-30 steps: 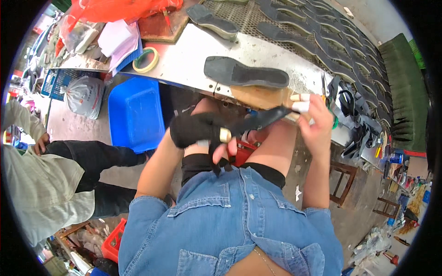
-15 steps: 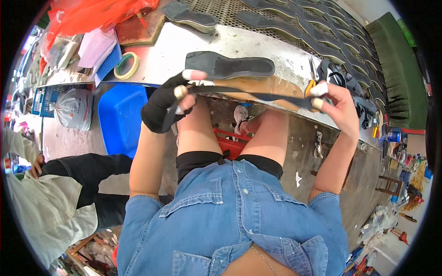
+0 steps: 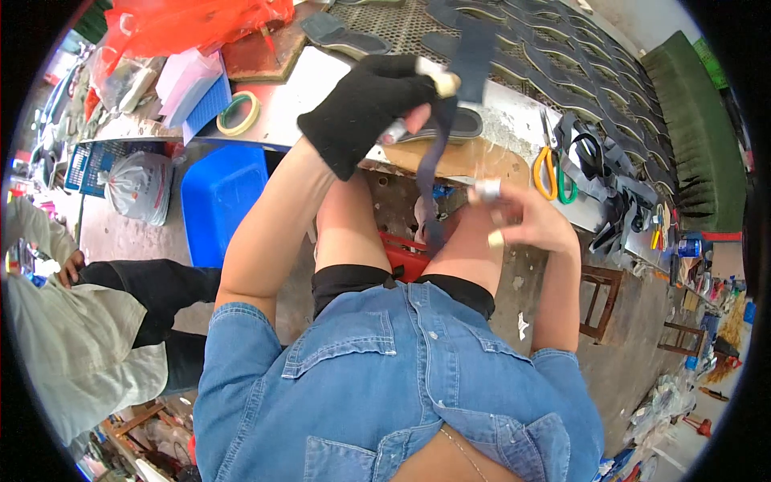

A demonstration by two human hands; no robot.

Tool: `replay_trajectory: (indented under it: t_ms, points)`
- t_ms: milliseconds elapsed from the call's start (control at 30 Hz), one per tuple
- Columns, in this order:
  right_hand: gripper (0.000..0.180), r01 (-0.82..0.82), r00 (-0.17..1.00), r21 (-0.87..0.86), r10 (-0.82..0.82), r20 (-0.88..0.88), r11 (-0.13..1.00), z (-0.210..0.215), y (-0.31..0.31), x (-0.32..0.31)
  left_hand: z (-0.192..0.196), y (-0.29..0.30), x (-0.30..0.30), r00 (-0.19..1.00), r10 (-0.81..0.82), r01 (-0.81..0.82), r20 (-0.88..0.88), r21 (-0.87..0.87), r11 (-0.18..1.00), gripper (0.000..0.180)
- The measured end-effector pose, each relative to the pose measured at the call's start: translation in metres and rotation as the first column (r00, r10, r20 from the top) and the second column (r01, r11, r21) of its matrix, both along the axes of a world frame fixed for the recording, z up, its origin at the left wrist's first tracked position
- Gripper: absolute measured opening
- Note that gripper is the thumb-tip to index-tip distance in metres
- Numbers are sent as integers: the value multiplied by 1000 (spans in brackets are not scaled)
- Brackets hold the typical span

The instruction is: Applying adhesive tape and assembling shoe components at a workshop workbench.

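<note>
A dark navy strap (image 3: 430,165) is pinched in my left hand (image 3: 377,104), which wears a black fingerless glove. One end of the strap rises as a wide flap over the bench, and the other dangles toward my lap. My right hand (image 3: 534,221) is to the right of the strap, apart from it; its fingers are spread and partly smeared, with pale wraps on the tips. Beneath the left hand lies a dark shoe sole (image 3: 462,124), mostly hidden. A tan sole-shaped board (image 3: 498,165) lies along the bench's front edge.
Orange- and green-handled scissors (image 3: 546,173) lie near a heap of dark straps (image 3: 590,153). Rows of dark soles (image 3: 562,60) cover the mesh surface behind. Left are a tape roll (image 3: 239,113) and a blue bin (image 3: 213,201). Another person's sleeve (image 3: 40,233) shows at far left.
The strap was stretched between both hands. My right hand has let it go and moved down and left; my left hand has moved right and up with it.
</note>
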State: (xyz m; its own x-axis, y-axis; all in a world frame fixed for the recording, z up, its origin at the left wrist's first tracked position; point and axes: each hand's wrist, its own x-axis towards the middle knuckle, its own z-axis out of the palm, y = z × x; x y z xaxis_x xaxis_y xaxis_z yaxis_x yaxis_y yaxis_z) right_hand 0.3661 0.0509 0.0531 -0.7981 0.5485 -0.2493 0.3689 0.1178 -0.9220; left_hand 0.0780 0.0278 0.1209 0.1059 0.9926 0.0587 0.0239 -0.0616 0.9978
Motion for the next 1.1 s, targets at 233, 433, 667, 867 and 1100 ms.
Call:
replay_trajectory:
  t_ms: [233,433,667,867,1100]
  points:
    - [41,252,882,93,-189,-433,963,21,1,-78,11,19,22,947,-245,255,-205,22,967,17]
    - [27,429,482,-466,-632,-606,774,-6,1,-66,25,-47,5,931,-294,290,-218,-52,956,25]
    - [30,394,269,-639,-747,-608,661,-2,-23,-84,-135,-76,79,812,-357,416,462,-28,909,66]
    - [43,246,236,-738,-777,-584,629,-4,-46,-78,-133,-56,99,494,-128,183,860,41,982,83]
    - [36,198,540,-716,-684,-491,670,-36,-62,-74,-127,-64,32,731,215,-231,648,-62,971,28]
